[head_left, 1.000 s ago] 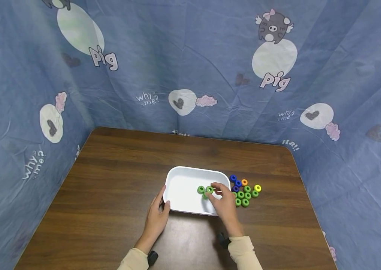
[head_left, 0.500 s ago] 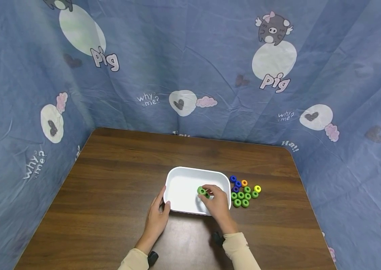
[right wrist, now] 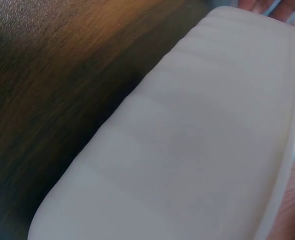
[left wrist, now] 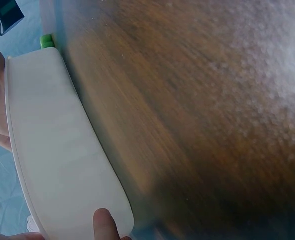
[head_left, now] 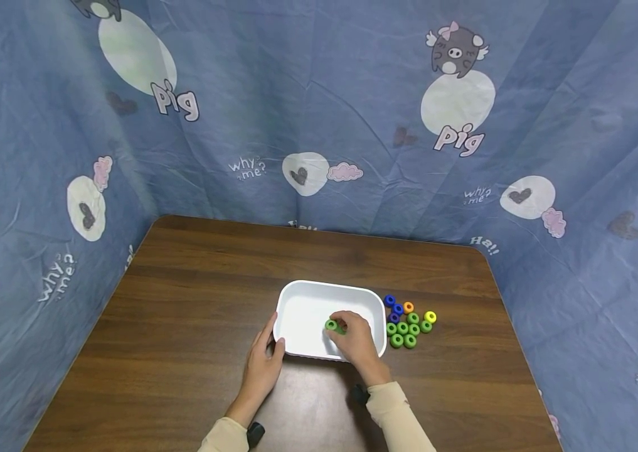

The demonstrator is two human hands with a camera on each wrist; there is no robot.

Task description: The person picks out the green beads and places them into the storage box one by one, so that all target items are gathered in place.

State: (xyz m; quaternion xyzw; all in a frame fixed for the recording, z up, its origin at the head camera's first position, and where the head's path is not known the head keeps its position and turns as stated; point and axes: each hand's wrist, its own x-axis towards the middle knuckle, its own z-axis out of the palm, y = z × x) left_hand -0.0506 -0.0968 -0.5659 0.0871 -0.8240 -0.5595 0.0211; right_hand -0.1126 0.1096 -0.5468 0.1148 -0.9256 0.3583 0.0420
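A white tray (head_left: 304, 307) lies on the table, and its side wall fills much of both wrist views. My left hand (head_left: 262, 364) rests at the tray's left end, fingers along the left wall and thumb touching the front corner. Inside the tray, my right hand (head_left: 355, 339) pinches a green ring-shaped bead (head_left: 330, 324) between thumb and fingers. More green shows just beneath those fingers, mostly hidden by the hand. In the left wrist view the left thumb (left wrist: 105, 222) lies against the tray's outer wall.
Right of the tray lie several green beads (head_left: 402, 328), several blue beads (head_left: 398, 309), an orange bead (head_left: 408, 307) and a yellow bead (head_left: 430, 317). The wooden table (head_left: 200, 282) is backed by a blue patterned cloth (head_left: 273, 113).
My right hand has moved left within the tray, carrying the green bead, and now covers the other green beads there. The left hand and the tray have stayed in place.
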